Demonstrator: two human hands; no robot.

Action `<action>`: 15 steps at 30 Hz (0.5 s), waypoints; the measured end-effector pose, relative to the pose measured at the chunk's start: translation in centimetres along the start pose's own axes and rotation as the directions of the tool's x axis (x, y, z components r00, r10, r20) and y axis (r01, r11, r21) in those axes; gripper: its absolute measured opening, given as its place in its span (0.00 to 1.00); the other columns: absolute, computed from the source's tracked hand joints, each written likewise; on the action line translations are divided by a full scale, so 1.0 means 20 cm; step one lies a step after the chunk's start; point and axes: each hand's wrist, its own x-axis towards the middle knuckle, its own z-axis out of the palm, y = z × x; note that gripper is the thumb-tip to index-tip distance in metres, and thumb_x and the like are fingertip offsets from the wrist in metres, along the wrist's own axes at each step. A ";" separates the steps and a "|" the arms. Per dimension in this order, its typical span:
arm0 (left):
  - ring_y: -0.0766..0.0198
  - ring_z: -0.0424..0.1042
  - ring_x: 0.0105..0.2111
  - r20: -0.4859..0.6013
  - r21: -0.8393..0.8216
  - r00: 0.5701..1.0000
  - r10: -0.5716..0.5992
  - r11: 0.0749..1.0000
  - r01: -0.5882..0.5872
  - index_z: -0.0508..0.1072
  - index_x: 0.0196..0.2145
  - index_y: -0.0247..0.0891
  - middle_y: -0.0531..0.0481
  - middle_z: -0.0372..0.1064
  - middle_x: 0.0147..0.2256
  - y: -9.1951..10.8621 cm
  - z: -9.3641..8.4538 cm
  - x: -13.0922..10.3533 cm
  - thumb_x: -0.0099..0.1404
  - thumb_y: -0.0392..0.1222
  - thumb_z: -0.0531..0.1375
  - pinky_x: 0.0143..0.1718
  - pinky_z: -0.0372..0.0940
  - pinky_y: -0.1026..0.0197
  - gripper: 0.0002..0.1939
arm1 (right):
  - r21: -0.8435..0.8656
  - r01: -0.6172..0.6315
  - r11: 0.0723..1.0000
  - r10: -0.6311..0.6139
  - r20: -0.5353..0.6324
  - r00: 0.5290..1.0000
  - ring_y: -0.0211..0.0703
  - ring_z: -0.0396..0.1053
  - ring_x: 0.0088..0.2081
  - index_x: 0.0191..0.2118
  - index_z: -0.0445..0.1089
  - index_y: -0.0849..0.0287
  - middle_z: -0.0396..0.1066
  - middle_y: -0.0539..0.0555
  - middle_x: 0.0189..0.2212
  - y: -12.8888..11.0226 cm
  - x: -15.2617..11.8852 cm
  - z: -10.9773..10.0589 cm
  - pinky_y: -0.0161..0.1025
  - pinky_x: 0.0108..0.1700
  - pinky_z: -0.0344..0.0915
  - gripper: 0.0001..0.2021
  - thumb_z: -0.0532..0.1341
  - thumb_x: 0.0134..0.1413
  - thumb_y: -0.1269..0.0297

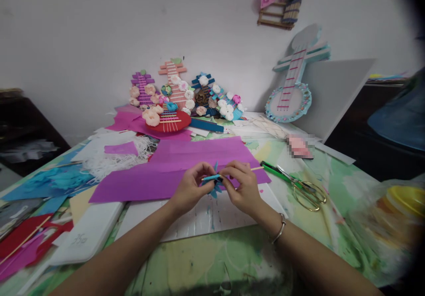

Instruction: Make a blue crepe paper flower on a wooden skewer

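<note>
In front of me both hands meet at a small blue paper flower [214, 193], its petals showing above and below my fingers. A thin wooden stick [257, 168], partly covered in blue near its left end, passes by the flower and comes out behind my right hand. My left hand [192, 186] is closed, thumb and fingers pinching the flower's left side. Closed from the other side, my right hand [243, 186] grips the flower and stick near the middle. Exactly where each fingertip presses is partly hidden. Under the hands lie purple crepe paper [139, 181] and a white sheet [195, 223].
Gold-handled scissors [308, 194] and a green cutter [275, 172] lie to the right, near a yellow-lidded container [407, 200]. At left are white shredded paper [109, 161], blue crepe paper [56, 181] and a white power bank [88, 236]. Decorated paper instruments [171, 121] stand behind.
</note>
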 end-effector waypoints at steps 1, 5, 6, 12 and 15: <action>0.70 0.63 0.28 -0.011 0.005 1.000 -0.003 1.000 0.003 0.66 0.29 0.35 0.54 0.62 0.27 0.00 0.00 0.00 0.51 0.32 0.61 0.28 0.61 0.67 0.07 | 0.005 -0.003 1.000 0.003 0.006 1.000 0.40 0.64 0.34 0.31 0.69 0.59 0.68 0.52 0.30 0.00 0.00 0.00 0.41 0.38 0.52 0.05 0.58 0.50 0.74; 0.71 0.62 0.26 -0.073 -0.002 0.997 0.005 1.000 -0.005 0.66 0.28 0.35 0.55 0.62 0.26 0.00 0.00 0.00 0.49 0.30 0.59 0.26 0.59 0.69 0.07 | 0.034 -0.035 0.999 0.034 0.028 0.999 0.41 0.64 0.34 0.32 0.69 0.59 0.68 0.53 0.31 0.00 0.00 0.00 0.40 0.37 0.54 0.04 0.57 0.51 0.72; 0.71 0.61 0.26 -0.087 -0.006 0.996 0.010 1.000 -0.010 0.66 0.27 0.35 0.55 0.61 0.25 0.00 0.00 0.00 0.48 0.29 0.59 0.25 0.59 0.69 0.07 | 0.042 -0.043 0.998 0.042 0.034 0.999 0.41 0.64 0.34 0.33 0.69 0.58 0.68 0.53 0.32 0.00 0.00 0.00 0.40 0.37 0.54 0.05 0.57 0.52 0.72; 0.72 0.60 0.24 -0.110 0.023 0.993 0.041 0.999 -0.038 0.66 0.26 0.36 0.56 0.61 0.24 0.00 -0.01 0.00 0.48 0.29 0.57 0.23 0.56 0.69 0.06 | 0.080 -0.043 0.996 0.038 0.068 0.997 0.41 0.63 0.34 0.34 0.68 0.59 0.67 0.53 0.32 0.00 0.01 0.00 0.39 0.37 0.56 0.05 0.56 0.54 0.71; 0.71 0.61 0.24 -0.108 0.059 0.992 0.066 0.996 -0.060 0.67 0.27 0.36 0.56 0.62 0.25 -0.01 -0.02 -0.01 0.49 0.29 0.57 0.25 0.58 0.68 0.06 | 0.092 -0.033 0.995 0.026 0.071 0.997 0.41 0.63 0.34 0.34 0.68 0.59 0.67 0.54 0.31 0.00 0.01 -0.01 0.39 0.36 0.57 0.05 0.55 0.54 0.70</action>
